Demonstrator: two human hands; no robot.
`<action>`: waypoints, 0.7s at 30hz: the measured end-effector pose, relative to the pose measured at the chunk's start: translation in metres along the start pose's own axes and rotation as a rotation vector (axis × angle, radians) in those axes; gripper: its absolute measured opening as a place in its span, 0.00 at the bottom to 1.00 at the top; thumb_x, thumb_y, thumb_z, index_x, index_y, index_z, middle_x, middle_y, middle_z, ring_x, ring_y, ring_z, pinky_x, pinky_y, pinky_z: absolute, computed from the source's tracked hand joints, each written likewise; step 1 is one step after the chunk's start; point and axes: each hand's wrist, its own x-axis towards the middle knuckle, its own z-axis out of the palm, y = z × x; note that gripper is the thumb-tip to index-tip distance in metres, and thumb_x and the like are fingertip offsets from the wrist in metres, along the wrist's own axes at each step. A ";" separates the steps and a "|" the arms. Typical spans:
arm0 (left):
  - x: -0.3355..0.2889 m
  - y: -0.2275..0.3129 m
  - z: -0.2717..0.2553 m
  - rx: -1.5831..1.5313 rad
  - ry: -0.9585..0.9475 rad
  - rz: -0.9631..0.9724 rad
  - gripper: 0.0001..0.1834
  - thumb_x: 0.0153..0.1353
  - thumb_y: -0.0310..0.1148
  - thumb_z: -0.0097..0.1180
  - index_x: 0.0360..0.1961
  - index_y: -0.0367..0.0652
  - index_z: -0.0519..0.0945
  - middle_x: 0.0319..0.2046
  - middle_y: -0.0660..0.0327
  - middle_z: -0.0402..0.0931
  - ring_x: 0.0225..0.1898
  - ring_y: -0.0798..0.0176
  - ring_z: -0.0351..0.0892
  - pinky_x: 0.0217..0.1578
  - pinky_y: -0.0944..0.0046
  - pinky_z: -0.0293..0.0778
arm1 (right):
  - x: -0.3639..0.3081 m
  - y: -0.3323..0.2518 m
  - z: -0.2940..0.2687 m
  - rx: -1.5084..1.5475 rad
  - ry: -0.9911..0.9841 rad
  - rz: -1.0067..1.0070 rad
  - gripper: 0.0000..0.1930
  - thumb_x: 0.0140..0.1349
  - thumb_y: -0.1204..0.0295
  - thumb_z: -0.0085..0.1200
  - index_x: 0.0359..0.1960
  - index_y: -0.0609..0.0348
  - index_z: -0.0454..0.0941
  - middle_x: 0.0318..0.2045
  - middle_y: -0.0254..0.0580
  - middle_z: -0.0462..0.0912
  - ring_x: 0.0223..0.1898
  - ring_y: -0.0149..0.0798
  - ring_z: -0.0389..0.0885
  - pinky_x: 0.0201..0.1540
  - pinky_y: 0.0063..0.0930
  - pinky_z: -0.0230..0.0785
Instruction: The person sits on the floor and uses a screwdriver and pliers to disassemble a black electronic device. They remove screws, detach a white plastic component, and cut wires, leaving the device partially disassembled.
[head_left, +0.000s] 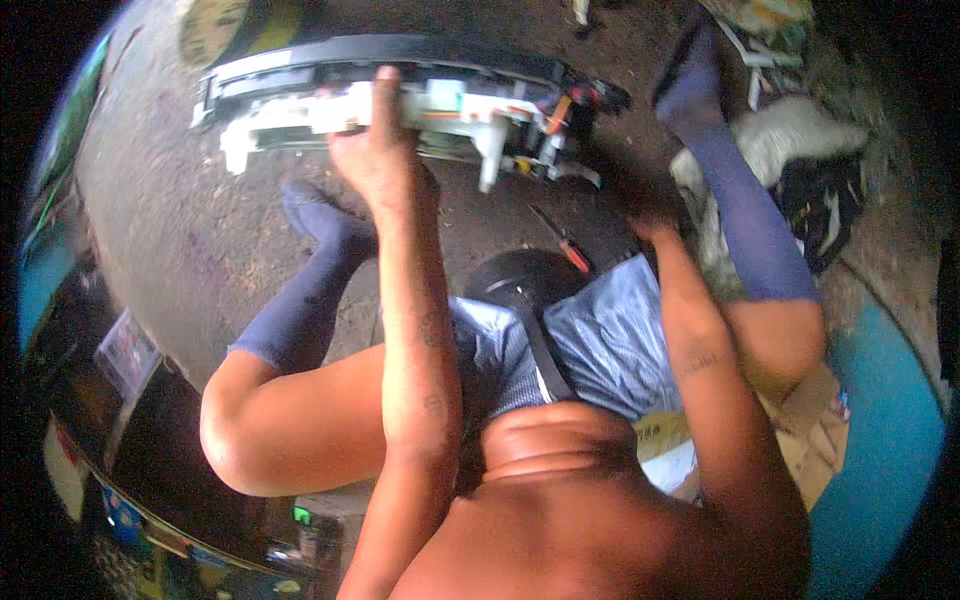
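My left hand [383, 150] grips a long black-and-white plastic assembly [450, 115] in front of me, with one finger lying up across its face. White brackets stick out along its lower side, and coloured wires bunch at its right end. The kind of machine part does not show. My right hand [655, 222] is low on the right, beside the pale sack; its fingers are dark and blurred, so what they do cannot be made out. Between my legs on the floor lies a screwdriver [572, 253] with a red-and-black handle, apart from both hands.
A dark rounded object [525, 276] sits just before my shorts. To the right are a pale sack [790, 135] and a black bag [825, 195]. Flattened cardboard [815, 430] lies near my right thigh. My socked feet flank the rough floor [180, 210].
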 end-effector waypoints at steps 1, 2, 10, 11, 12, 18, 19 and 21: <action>0.007 -0.005 -0.009 0.109 -0.116 0.095 0.21 0.60 0.34 0.68 0.50 0.34 0.76 0.38 0.60 0.79 0.37 0.66 0.77 0.40 0.64 0.76 | 0.005 0.013 0.002 -0.065 0.038 -0.079 0.39 0.65 0.43 0.53 0.71 0.55 0.66 0.72 0.55 0.65 0.74 0.55 0.60 0.74 0.47 0.56; 0.006 -0.006 -0.009 0.135 -0.072 0.075 0.22 0.59 0.36 0.69 0.49 0.34 0.76 0.38 0.60 0.78 0.37 0.66 0.77 0.40 0.64 0.75 | 0.008 0.024 0.002 0.066 0.009 -0.129 0.39 0.66 0.43 0.53 0.72 0.55 0.65 0.72 0.55 0.64 0.74 0.56 0.59 0.74 0.47 0.55; 0.011 -0.005 -0.053 0.141 -0.139 0.055 0.24 0.57 0.29 0.70 0.52 0.37 0.73 0.34 0.64 0.77 0.35 0.69 0.75 0.38 0.67 0.72 | -0.068 -0.057 -0.128 1.066 -0.002 -0.555 0.20 0.72 0.57 0.54 0.54 0.62 0.76 0.45 0.46 0.83 0.44 0.39 0.81 0.49 0.32 0.74; 0.010 -0.004 -0.056 0.143 -0.161 0.046 0.24 0.57 0.29 0.70 0.52 0.37 0.73 0.34 0.64 0.77 0.34 0.69 0.75 0.38 0.66 0.72 | -0.107 -0.067 -0.150 1.270 -0.068 -0.637 0.17 0.73 0.60 0.54 0.51 0.63 0.77 0.40 0.42 0.83 0.37 0.34 0.81 0.42 0.26 0.74; 0.009 -0.003 -0.057 0.141 -0.191 0.029 0.24 0.57 0.29 0.70 0.52 0.37 0.73 0.33 0.65 0.77 0.33 0.69 0.75 0.37 0.66 0.72 | -0.136 -0.068 -0.158 1.476 -0.127 -0.710 0.15 0.73 0.62 0.55 0.48 0.64 0.78 0.36 0.38 0.83 0.31 0.28 0.80 0.35 0.21 0.75; 0.024 -0.001 -0.074 0.175 -0.277 -0.018 0.28 0.57 0.28 0.69 0.57 0.35 0.73 0.36 0.63 0.81 0.34 0.68 0.80 0.36 0.66 0.76 | -0.199 -0.100 -0.132 1.286 -0.361 -0.545 0.14 0.72 0.65 0.55 0.49 0.65 0.78 0.36 0.44 0.85 0.20 0.30 0.81 0.22 0.25 0.75; 0.025 -0.001 -0.075 0.157 -0.286 -0.009 0.28 0.57 0.28 0.69 0.57 0.36 0.73 0.36 0.62 0.81 0.34 0.68 0.80 0.36 0.66 0.76 | -0.211 -0.110 -0.131 1.276 -0.465 -0.535 0.15 0.72 0.66 0.55 0.51 0.65 0.78 0.38 0.46 0.86 0.22 0.32 0.83 0.24 0.26 0.78; 0.021 0.005 -0.071 0.123 -0.291 -0.033 0.26 0.57 0.26 0.69 0.56 0.37 0.74 0.37 0.61 0.82 0.36 0.67 0.81 0.38 0.65 0.78 | -0.225 -0.126 -0.125 1.292 -0.647 -0.512 0.17 0.72 0.67 0.54 0.56 0.66 0.77 0.43 0.51 0.87 0.27 0.35 0.88 0.30 0.27 0.83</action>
